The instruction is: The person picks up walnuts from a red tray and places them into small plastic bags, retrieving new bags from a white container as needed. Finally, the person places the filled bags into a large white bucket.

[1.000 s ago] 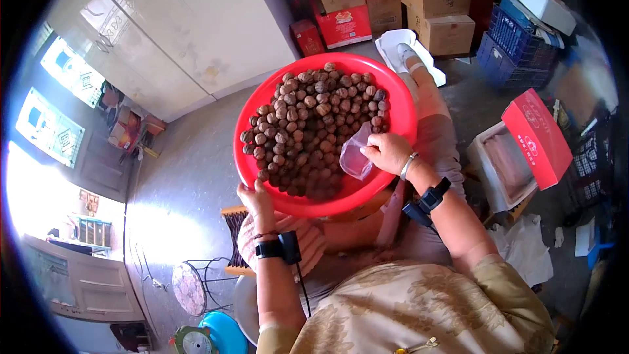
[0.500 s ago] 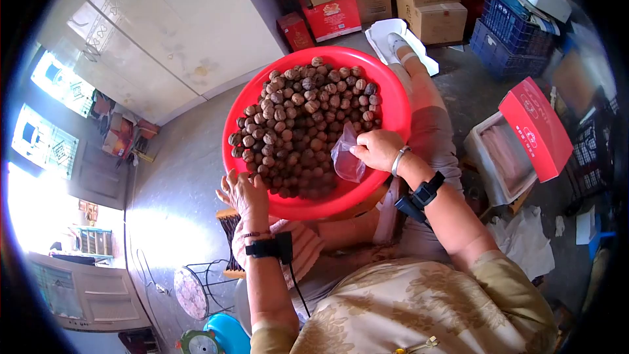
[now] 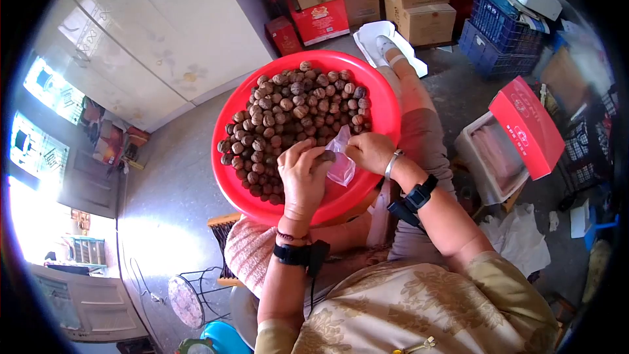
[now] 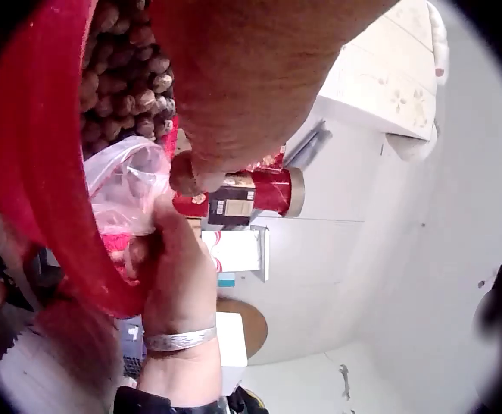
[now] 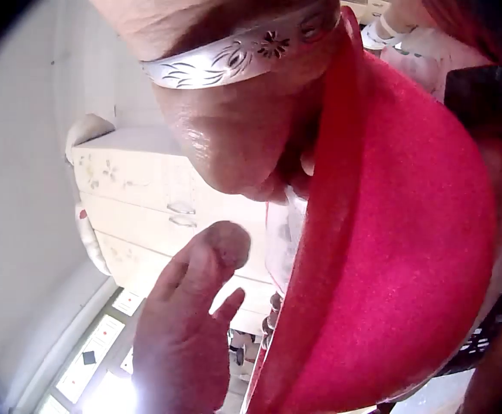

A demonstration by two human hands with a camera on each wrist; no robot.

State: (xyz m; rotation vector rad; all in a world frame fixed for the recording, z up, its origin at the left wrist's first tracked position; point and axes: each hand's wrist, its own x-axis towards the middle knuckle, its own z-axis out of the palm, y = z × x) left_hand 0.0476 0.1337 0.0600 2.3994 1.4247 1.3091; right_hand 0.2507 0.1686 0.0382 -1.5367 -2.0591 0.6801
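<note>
A red basin full of walnuts rests over the person's lap. The left hand is above the basin and pinches one walnut between thumb and fingers, beside the mouth of a clear plastic bag. Inside the basin's near right side, the right hand pinches the bag's edge. In the left wrist view the bag hangs from the right hand, close to the walnut. Whether the bag contains anything is unclear.
Stacked cartons and blue crates stand beyond the basin. An opened foam box with a red lid is at the right. A round stool stands lower left; white cabinets line the upper left.
The left hand has left the basin's left rim, moved right over the basin, and now pinches a walnut near the bag. The right hand still holds the bag. The head view has shifted slightly.
</note>
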